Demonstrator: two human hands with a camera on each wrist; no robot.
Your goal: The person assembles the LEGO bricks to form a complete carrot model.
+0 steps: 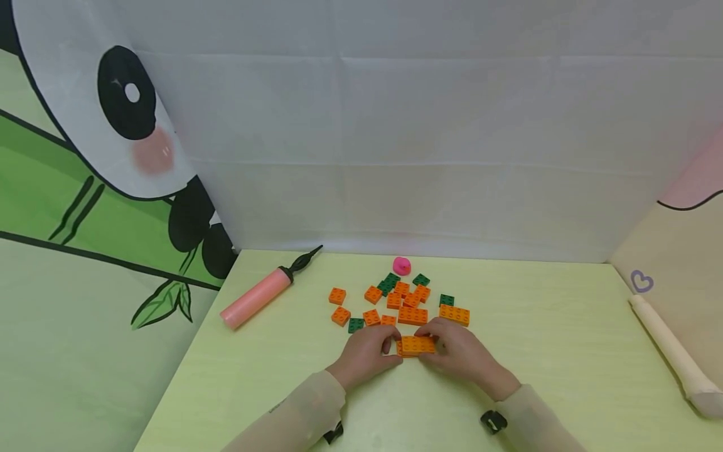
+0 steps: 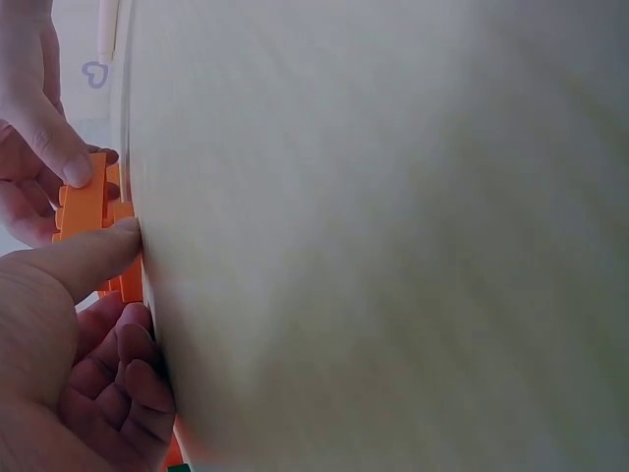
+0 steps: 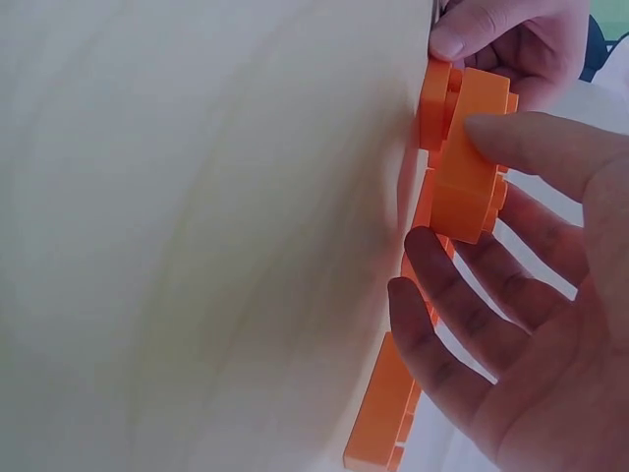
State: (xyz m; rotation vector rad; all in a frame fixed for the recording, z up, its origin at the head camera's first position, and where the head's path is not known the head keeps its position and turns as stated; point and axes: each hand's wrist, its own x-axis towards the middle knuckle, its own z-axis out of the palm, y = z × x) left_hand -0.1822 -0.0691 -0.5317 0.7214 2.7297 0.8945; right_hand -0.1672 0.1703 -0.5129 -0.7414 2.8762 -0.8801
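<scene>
A long orange toy brick (image 1: 418,344) is pinched by my right hand (image 1: 462,351), its thumb (image 3: 531,147) on the near side. Beneath and a little to the left, a second orange brick (image 3: 433,110) sits at the tabletop, and my left hand (image 1: 364,356) grips it between thumb and fingers. The upper brick (image 2: 86,205) appears slightly tilted over the lower one; whether their studs have locked together I cannot tell. Much of the lower brick is hidden by the upper brick and my fingers.
Several loose orange bricks (image 1: 413,315) and green bricks (image 1: 356,325) lie just beyond my hands, with a pink lump (image 1: 402,266) behind them. A pink hand pump (image 1: 257,298) lies at left. At the far right is a pale wooden-looking stick (image 1: 672,351). A white backdrop (image 1: 440,157) rises behind the table.
</scene>
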